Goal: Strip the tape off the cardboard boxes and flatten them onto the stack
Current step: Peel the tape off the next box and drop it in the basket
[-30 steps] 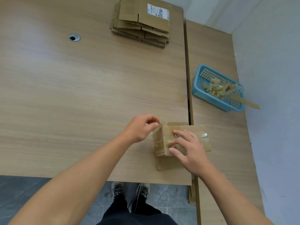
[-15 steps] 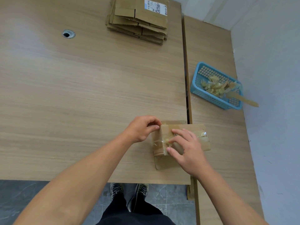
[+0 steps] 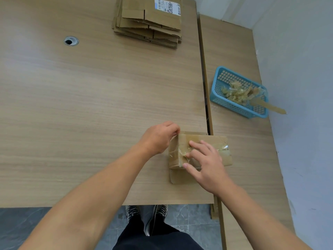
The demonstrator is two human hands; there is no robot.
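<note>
A small taped cardboard box (image 3: 219, 142) lies on the table near its front edge, across the gap between two tabletops. Clear tape (image 3: 177, 150) runs over its top and left end, partly wrinkled. My left hand (image 3: 158, 137) grips the box's upper left corner with curled fingers. My right hand (image 3: 207, 163) rests on the box top, its fingertips picking at the wrinkled tape near the left end and its thumb against the front side. The stack of flattened boxes (image 3: 149, 22) lies at the far edge of the table.
A blue plastic basket (image 3: 216, 92) with crumpled tape scraps sits on the right tabletop; a long strip hangs over its right rim. A cable hole (image 3: 70, 41) is at the far left. A grey wall runs close along the right side.
My left hand has closed in on the box's upper left corner. My right-hand fingers have shifted slightly on the tape. The box has stayed in place.
</note>
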